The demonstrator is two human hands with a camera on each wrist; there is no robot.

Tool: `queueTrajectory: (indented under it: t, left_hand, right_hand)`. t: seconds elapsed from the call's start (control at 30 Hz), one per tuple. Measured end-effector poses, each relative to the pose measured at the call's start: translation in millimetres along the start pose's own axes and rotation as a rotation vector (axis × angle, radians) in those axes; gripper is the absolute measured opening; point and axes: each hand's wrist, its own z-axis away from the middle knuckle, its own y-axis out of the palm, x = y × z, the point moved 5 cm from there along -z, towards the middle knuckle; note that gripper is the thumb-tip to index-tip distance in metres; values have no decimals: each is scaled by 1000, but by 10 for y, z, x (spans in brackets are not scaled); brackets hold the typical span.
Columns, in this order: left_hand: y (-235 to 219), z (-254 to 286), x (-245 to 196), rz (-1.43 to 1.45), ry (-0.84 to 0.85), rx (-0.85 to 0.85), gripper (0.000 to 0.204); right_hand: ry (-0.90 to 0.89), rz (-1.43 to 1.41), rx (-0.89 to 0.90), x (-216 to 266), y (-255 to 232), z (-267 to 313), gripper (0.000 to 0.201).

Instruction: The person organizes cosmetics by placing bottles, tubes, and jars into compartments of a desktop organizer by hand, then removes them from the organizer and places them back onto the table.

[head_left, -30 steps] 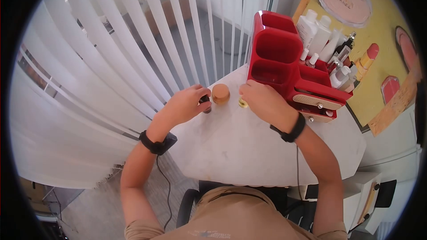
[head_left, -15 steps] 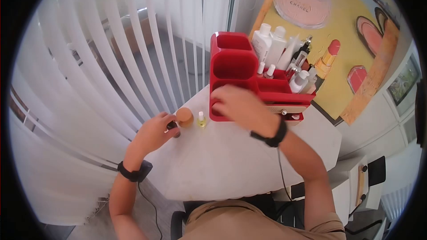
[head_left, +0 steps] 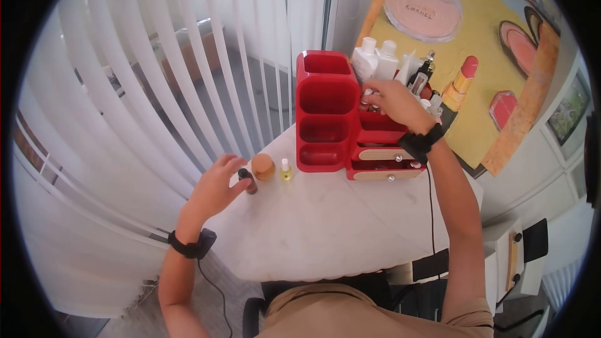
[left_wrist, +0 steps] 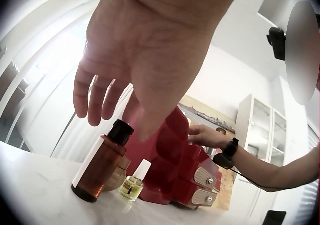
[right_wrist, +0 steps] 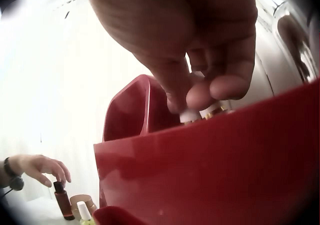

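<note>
My left hand (head_left: 213, 189) hovers with loosely extended fingers around a small brown bottle (left_wrist: 102, 165) with a black cap. In the left wrist view the bottle stands on the white table below the fingers. Beside it are a round tan-lidded jar (head_left: 263, 167) and a nail polish bottle (left_wrist: 131, 187) with pale yellow liquid and a white cap. Over at the red organizer (head_left: 328, 155), my right hand (head_left: 400, 105) reaches into a compartment. Its thumb and fingertips pinch the white cap (right_wrist: 190, 117) of a small bottle whose body is hidden behind the red wall.
White bottles (head_left: 365, 57), tubes and sprays stand packed at the organizer's back right. Two small drawers (head_left: 385, 175) with round knobs face the front. Vertical blinds (head_left: 188, 87) hang along the left table edge. A yellow painted picture (head_left: 482, 31) leans behind the organizer.
My right hand has let go of the yellow nail polish bottle and moved over to the organizer's compartment. My left fingers have loosened from the brown bottle. The head view has turned right.
</note>
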Motion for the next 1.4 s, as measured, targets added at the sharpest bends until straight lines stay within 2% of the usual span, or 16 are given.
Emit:
queueTrajectory:
  t: [0.1,0.17,0.23,0.33,0.37,0.4,0.43,0.57,0.63,0.73,0.87,0.97,1.03,1.23,1.33,1.4]
  left_hand:
    - [-55,8,6,10,-7,-74,35]
    - [-155,43,-70,-54,98,-197,31]
    - [-199,96,-136,-49,82,-217,29]
    - [-221,156,-278,16,130,-276,30]
    - [-200,175,-285,14,119,-279,30]
    - [-175,193,-291,27,118,-270,29]
    - [-165,215,-283,39,118,-260,28]
    - [-151,268,-121,16,94,-260,33]
    - [-138,289,-14,43,38,-238,41]
    - [8,280,168,136,0,-199,51]
    - [218,215,370,208,-63,-135,58]
    - [313,197,416,208,-71,-114,61]
    - [374,165,453,274,-118,-85,60]
    - [392,146,419,246,-178,-14,56]
    - [392,212,468,229,-93,-105,56]
    - [256,274,348,233,-51,-197,51]
  right_hand:
    - [-158,-59,-134,151,-171,93,19]
    - [-50,-20,-225,441,-322,226,19]
    - [-157,12,-375,713,-341,361,20]
    - [-115,-20,-139,1127,-72,520,16]
    - [-188,-67,-152,1154,138,561,13]
    - [-531,49,-128,1216,385,585,10]
    - [-197,-163,47,1189,665,574,9]
    - [-316,-105,191,1153,1713,553,15]
    - [-386,44,131,1202,1992,518,20]
    - [-349,28,164,1204,2231,408,20]
    - [-300,-36,184,1287,2182,390,20]
    - [-118,-144,295,1195,2097,454,18]
    - [-221,-193,143,1037,2086,513,27]
    - [-294,-157,27,894,2092,586,38]
    - [-255,-68,49,972,1734,706,36]
    - [-244,-65,-75,820,1209,816,34]
